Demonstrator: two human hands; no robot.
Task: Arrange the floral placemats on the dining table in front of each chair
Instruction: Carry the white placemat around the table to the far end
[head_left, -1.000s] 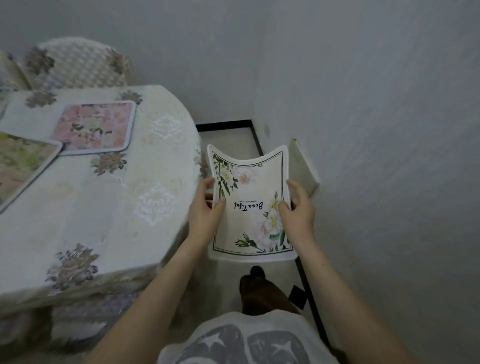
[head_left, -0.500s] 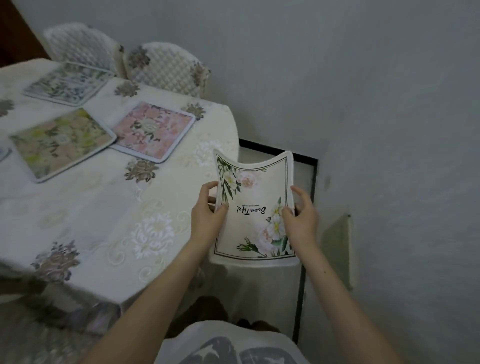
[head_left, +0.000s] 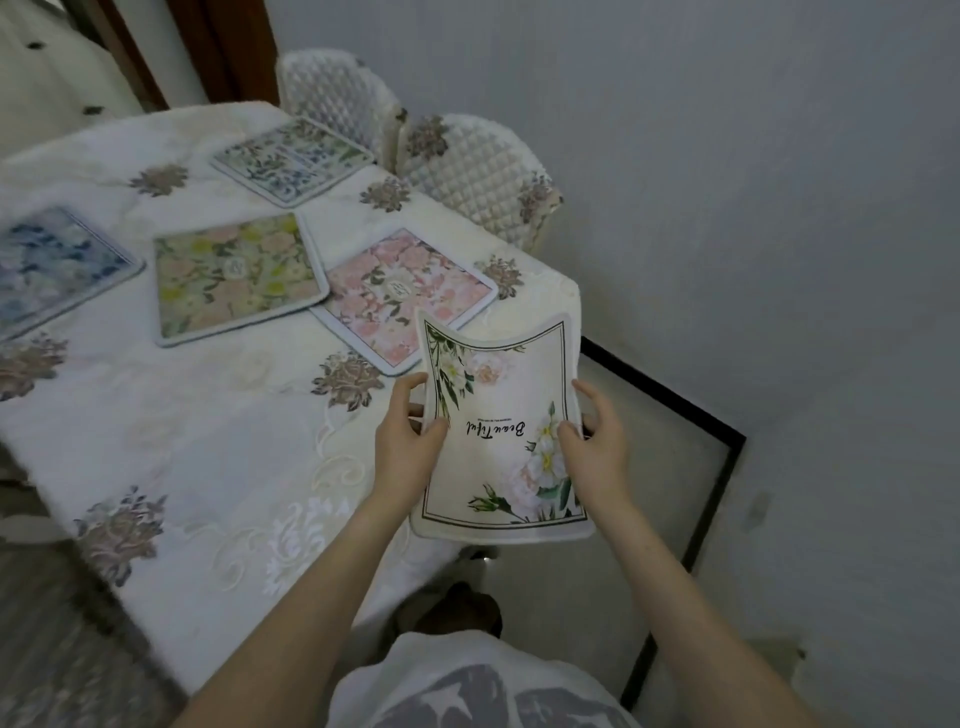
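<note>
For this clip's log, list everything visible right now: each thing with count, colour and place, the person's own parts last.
held placemat: 1, cream with white flowers, sagging between both hands over the table's right end
laid placemats: 4 on the table; pink, yellow-green, blue-green, blue
dining table: 1, white embroidered cloth, left
chairs: 2, white quilted covers, far side
wall: grey, right
left hand: grip on mat's left edge
right hand: grip on mat's right edge
</note>
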